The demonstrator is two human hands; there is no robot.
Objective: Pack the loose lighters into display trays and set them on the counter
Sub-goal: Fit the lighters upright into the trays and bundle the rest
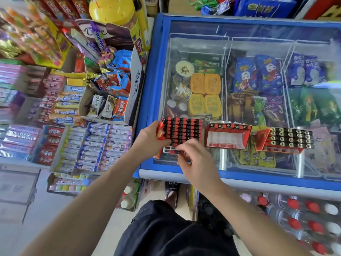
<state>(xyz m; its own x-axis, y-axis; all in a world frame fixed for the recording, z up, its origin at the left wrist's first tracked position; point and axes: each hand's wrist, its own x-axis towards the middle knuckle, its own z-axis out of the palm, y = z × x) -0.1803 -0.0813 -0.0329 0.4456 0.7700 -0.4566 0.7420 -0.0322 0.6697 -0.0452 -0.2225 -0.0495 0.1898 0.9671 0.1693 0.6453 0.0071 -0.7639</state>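
Three red display trays lie on the freezer's glass lid [258,30]. The left tray [182,131] is packed with rows of red-and-black lighters; my left hand [149,137] grips its left end. My right hand [193,156] pinches a lighter [178,152] at the tray's near edge, where a few slots show white. The middle tray [227,137] holds one row of lighters along its far side and is otherwise bare. The right tray [287,138] is full of black-topped lighters.
The blue-framed chest freezer [147,93] holds ice creams under glass. To its left stand candy and chocolate boxes [107,100] and gum racks [96,146]. Bottled drinks with red caps [299,218] sit on the floor at the lower right. My foot [171,193] is beside the freezer base.
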